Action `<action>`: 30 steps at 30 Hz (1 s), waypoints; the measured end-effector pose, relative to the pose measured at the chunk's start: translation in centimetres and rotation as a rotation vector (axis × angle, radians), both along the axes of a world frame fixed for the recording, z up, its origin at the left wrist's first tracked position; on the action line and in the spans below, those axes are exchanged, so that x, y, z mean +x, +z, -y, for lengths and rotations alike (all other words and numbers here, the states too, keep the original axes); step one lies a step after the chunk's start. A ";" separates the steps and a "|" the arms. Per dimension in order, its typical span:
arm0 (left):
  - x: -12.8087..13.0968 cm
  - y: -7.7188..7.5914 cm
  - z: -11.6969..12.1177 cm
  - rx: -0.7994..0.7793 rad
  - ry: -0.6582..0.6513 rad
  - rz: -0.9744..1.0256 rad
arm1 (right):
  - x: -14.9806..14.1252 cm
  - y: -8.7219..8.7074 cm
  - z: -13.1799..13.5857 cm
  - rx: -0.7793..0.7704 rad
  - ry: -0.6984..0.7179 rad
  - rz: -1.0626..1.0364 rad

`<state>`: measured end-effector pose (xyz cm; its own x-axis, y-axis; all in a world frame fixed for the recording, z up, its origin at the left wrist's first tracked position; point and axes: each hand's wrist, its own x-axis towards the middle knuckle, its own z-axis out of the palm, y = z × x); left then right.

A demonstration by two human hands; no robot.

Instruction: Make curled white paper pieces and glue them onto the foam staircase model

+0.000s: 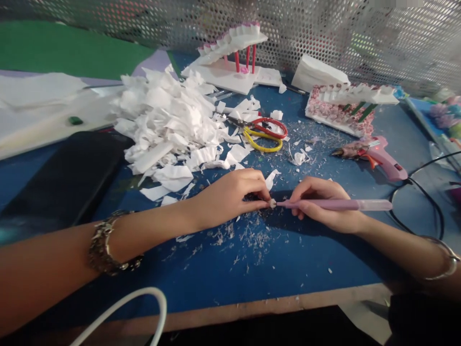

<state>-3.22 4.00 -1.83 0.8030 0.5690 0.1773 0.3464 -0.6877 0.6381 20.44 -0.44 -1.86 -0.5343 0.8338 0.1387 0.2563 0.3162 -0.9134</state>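
Note:
Between the fingertips of my left hand (248, 192) is a small off-white rolled piece (272, 203), probably paper. My right hand (322, 202) grips a pink pen-shaped tool (338, 204) with a thin tip and a clear rear end. The tool lies almost level, and its tip meets the small piece; whether it goes into it I cannot tell. Beyond my left hand spreads a heap of torn white paper strips (173, 120). Scissors (266, 134) with one red and one yellow handle lie at the heap's right edge.
A pink glue gun (382, 156) lies at right near a black cable (428, 192). Two small staircase models stand behind, one on red posts (230, 41), another on green posts (360, 93). A dark flat case (68, 173) is at left. Paper crumbs litter the blue tabletop (288, 269).

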 end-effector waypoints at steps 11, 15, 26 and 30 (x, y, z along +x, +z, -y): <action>0.2 0.4 0.2 0.096 0.045 -0.094 | 0.0 -0.1 0.1 0.090 -0.028 0.087; 0.2 0.5 0.3 0.164 0.043 -0.108 | -0.1 0.0 -0.1 0.146 -0.029 0.136; 0.2 0.6 0.3 0.296 0.039 -0.167 | -0.5 0.0 0.0 0.241 0.017 0.114; 0.3 0.6 0.3 0.297 0.039 -0.161 | -0.6 0.0 0.0 0.288 -0.002 0.117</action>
